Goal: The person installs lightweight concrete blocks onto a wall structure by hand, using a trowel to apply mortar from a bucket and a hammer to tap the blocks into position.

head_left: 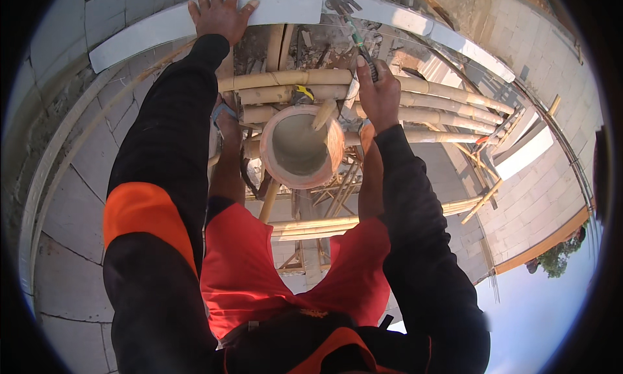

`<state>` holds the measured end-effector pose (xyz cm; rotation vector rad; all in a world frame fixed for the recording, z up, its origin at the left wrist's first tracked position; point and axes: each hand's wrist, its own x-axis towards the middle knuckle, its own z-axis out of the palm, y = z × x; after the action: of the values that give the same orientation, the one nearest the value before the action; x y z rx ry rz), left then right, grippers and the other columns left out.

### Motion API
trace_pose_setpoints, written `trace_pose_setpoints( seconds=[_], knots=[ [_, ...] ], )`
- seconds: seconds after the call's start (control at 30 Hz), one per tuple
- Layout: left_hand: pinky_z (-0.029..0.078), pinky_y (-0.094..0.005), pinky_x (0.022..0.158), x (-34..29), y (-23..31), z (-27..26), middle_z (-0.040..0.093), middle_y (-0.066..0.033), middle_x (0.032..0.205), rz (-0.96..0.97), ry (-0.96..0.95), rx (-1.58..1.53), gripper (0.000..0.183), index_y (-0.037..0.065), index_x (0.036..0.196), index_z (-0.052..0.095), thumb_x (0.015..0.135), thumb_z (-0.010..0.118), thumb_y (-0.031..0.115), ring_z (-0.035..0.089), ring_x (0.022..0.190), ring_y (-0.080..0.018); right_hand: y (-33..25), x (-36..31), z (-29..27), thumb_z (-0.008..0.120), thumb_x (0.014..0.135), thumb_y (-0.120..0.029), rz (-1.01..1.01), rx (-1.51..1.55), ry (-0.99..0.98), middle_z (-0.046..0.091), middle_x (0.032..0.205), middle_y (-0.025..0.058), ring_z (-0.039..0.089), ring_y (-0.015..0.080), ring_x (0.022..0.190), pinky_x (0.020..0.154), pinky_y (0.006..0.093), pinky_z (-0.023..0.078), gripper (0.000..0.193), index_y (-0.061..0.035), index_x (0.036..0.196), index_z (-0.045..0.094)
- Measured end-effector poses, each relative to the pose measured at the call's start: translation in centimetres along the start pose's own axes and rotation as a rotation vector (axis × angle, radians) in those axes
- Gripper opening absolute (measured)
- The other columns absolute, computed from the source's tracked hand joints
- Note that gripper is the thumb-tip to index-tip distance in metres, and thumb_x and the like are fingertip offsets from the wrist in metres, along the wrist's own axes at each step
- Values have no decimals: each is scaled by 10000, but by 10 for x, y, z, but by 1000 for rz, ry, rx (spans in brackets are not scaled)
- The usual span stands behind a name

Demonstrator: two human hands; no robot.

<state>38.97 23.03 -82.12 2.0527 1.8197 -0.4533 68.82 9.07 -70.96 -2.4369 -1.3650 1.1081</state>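
My left hand (222,17) lies with fingers spread on the top of a row of white blocks (152,31) that curves across the far side. In my right hand (378,94) is a claw hammer (355,35), gripped by its dark and green handle. The hammer's metal head reaches up to the row, close to the joint between two blocks (383,12); I cannot tell whether it touches. Below and between my hands stands a round bucket (268,155) of grey wet mortar (297,145), with a wooden handle (322,115) leaning in it.
Bamboo poles (448,105) form a scaffold under my feet, with gaps to lower levels. A yellow and black tape measure (303,94) rests beside the bucket. Grey block walls (71,270) rise at left and right. Rubble (318,49) lies beyond the poles. A white block (527,152) sits at right.
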Motion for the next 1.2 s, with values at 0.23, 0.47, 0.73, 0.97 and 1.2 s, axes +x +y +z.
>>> trace_pose_setpoints(
  seconds=[0.23, 0.47, 0.73, 0.97, 1.2],
  knots=[
    [99, -651, 1227, 8, 0, -6, 330, -251, 1629, -18, -44, -7, 747, 100, 1570, 412, 1025, 419, 611, 193, 1530, -488, -12, 9, 2, 636, 984, -480, -36, 90, -8, 694, 805, 262, 689, 455, 791, 718, 493, 527, 481, -2, 973, 695],
    [126, -660, 1217, 17, -18, 26, 343, -157, 1640, 55, 91, 190, 691, 223, 1547, 457, 1007, 454, 653, 223, 1522, -465, -10, 10, 5, 619, 996, -475, -104, 49, 6, 690, 792, 261, 690, 447, 784, 701, 487, 524, 488, 5, 987, 704],
    [98, -659, 1220, 25, -32, 54, 345, -159, 1641, 68, 167, 135, 739, 252, 1531, 481, 972, 430, 732, 195, 1534, -461, -7, 10, 20, 632, 997, -460, -216, -6, 58, 672, 695, 230, 695, 421, 696, 624, 484, 527, 457, -14, 1059, 713],
    [93, -657, 1222, 22, -30, 45, 352, -159, 1639, 76, 183, 104, 738, 256, 1531, 484, 968, 435, 731, 186, 1540, -447, -2, 15, 44, 637, 997, -446, -381, -105, 81, 666, 649, 183, 677, 373, 596, 544, 455, 513, 449, -8, 1066, 701],
    [47, -619, 1251, 14, -10, 17, 305, -150, 1662, -3, 8, 68, 688, 268, 1570, 426, 1007, 429, 663, 151, 1555, -437, -5, 13, 49, 617, 1005, -452, -389, -86, 85, 704, 741, 184, 706, 349, 663, 591, 442, 549, 448, -18, 1081, 698]
  ],
)
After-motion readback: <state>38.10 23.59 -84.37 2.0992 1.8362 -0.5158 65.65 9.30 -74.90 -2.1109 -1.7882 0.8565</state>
